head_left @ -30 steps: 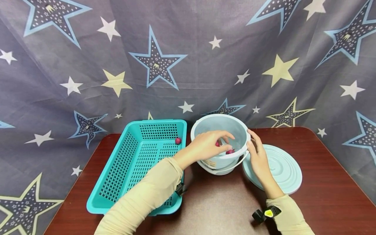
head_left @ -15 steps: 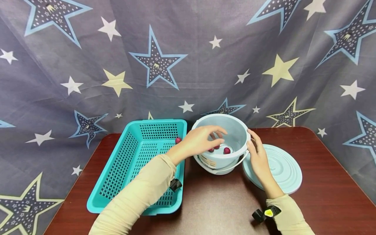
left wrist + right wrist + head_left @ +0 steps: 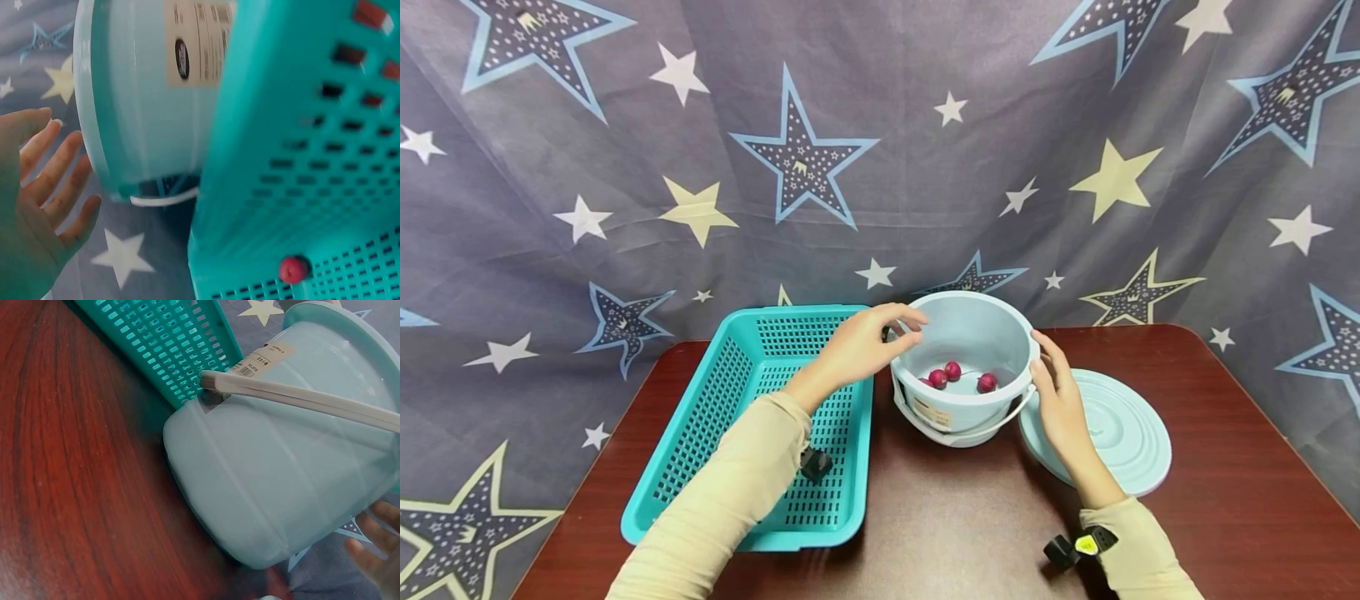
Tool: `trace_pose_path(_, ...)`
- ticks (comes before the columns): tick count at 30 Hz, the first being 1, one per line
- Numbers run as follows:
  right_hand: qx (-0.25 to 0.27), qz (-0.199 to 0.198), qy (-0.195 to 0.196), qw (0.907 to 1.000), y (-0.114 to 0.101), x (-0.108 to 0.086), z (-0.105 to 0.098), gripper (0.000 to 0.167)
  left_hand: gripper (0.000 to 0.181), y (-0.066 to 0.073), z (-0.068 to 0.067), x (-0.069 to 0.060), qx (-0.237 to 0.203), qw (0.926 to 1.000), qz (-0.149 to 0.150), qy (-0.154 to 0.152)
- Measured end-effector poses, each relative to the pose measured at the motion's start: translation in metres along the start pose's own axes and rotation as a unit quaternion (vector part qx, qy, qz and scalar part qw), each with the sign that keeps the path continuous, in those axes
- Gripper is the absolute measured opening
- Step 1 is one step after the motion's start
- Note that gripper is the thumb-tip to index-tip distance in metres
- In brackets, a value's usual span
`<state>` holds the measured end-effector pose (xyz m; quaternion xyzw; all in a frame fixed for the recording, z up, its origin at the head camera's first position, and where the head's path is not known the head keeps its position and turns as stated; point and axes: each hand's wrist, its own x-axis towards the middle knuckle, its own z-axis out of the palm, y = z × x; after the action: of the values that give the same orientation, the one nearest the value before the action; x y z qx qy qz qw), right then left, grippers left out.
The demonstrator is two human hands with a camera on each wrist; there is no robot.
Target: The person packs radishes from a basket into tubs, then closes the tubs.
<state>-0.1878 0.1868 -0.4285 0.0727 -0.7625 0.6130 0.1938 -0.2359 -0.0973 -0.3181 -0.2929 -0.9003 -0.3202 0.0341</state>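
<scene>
A pale blue bucket stands upright, uncovered, with several small dark-red balls in it that look like radishes or round fruit. My left hand hovers over the gap between the teal basket and the bucket's left rim, fingers loosely bent and holding nothing. In the left wrist view, that hand's fingers are spread beside the bucket rim. My right hand rests its fingertips against the rim on the right side. One red ball lies in the basket, hidden behind my left arm in the head view.
A round pale blue lid lies flat on the brown table, right of the bucket. The bucket's handle hangs down at the front. Behind the table hangs a grey cloth with stars.
My left hand has drawn out of the bucket, leftward towards the basket, and the red balls inside now show. The ball at the basket's far right has gone behind it. My right hand has stayed put.
</scene>
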Motion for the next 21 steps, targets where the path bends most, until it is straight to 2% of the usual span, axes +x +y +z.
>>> trace_pose_path(11, -0.007, 0.000, 0.003, 1.0000, 0.000, 0.000, 0.000, 0.043, 0.027, -0.040, -0.018, -0.011, -0.017, 0.9987, -0.036, 0.033)
trace_pose_path(14, -0.009, 0.000, 0.003, 1.0000, 0.000, 0.000, 0.000, 0.043, 0.027, -0.051, -0.019, -0.013, -0.014, 0.9985, -0.040, 0.036)
trace_pose_path(21, -0.006, 0.000, 0.002, 1.0000, 0.000, 0.000, 0.000, 0.043, 0.030, -0.073, -0.016, -0.017, -0.017, 0.9970, -0.071, 0.025)
